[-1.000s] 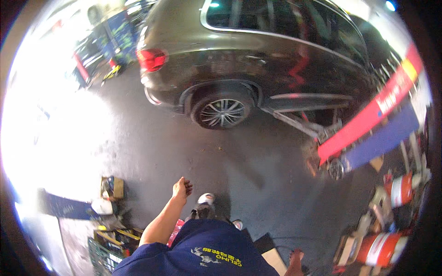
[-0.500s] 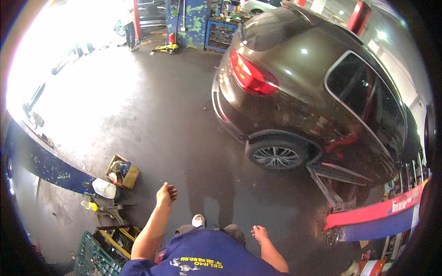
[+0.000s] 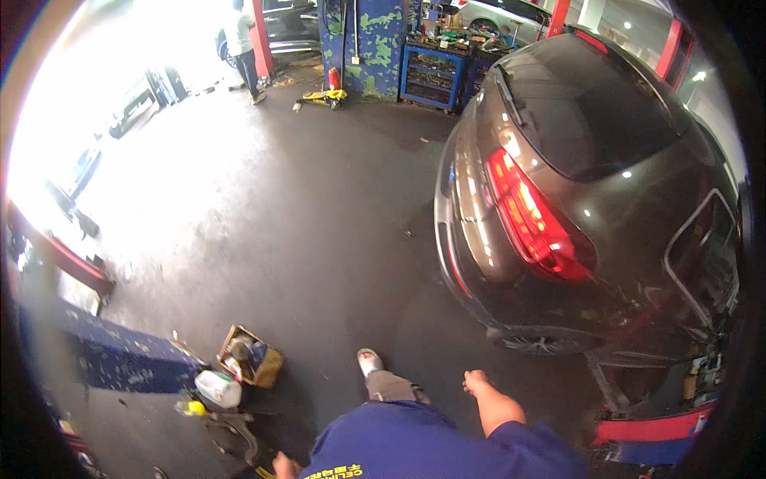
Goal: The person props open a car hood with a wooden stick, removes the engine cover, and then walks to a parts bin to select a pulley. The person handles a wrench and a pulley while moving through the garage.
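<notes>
- Low at the bottom edge of the view, the left hand [image 3: 285, 465] shows only in part beside the blue shirt [image 3: 431, 447]; whether it is curled or spread cannot be told, and nothing is seen in it.
- Nearest to that hand are a grey metal stand [image 3: 235, 431] on the floor, just up and to its left, then a white plastic jug [image 3: 217, 389] and a small open box of odds and ends [image 3: 250, 355] a little farther off.
- The right hand [image 3: 476, 382] hangs at the person's side, loosely closed, fingers bent in, holding nothing.
- It is over bare dark floor [image 3: 319, 239], near the rear corner of a dark car [image 3: 590, 199], apart from the bumper and not touching it.
- The car's rear wheel [image 3: 533, 343] sits just right of and above that hand.
- A shoe [image 3: 369, 361] is stepping forward between the two hands.
- At the far wall stand a blue pillar [image 3: 371, 40] and a blue tool cart [image 3: 435, 72], with another person [image 3: 243, 44] well away at the top left.
</notes>
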Tool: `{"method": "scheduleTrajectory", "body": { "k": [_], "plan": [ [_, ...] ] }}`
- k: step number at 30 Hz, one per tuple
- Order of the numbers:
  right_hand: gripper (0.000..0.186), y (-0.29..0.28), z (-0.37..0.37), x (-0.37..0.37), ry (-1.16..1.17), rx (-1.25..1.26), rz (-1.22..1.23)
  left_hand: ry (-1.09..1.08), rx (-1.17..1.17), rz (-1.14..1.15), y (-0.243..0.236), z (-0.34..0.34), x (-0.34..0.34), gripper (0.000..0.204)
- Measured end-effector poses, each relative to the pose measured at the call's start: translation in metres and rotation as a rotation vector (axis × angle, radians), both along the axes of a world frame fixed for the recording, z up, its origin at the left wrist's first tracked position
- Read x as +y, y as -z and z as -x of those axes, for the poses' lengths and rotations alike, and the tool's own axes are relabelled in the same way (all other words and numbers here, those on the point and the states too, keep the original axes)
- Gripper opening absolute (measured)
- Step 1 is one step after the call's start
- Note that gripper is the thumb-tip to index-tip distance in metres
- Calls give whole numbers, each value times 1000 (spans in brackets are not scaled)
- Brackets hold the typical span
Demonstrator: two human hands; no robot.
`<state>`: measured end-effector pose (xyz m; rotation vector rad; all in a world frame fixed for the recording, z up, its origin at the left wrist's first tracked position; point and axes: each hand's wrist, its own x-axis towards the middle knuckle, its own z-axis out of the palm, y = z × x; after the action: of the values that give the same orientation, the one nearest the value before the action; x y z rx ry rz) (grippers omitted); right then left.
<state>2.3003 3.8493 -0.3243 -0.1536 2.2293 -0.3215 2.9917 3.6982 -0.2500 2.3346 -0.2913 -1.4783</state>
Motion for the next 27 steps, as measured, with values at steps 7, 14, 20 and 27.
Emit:
{"method": "scheduleTrajectory", "body": {
  "k": [7,14,20,27],
  "plan": [
    [30,-78,-2,-378,-76,-165,333,594,-55,-94,7,124,-189,51],
    [38,-107,30,-628,-548,-7,501,976,-171,-36,72,205,-444,49],
    [35,-56,140,-659,-122,31,181,608,-78,230,55,320,-806,38],
    [31,36,226,-633,135,349,-109,659,106,596,-53,563,-1131,27]
  ]
}}
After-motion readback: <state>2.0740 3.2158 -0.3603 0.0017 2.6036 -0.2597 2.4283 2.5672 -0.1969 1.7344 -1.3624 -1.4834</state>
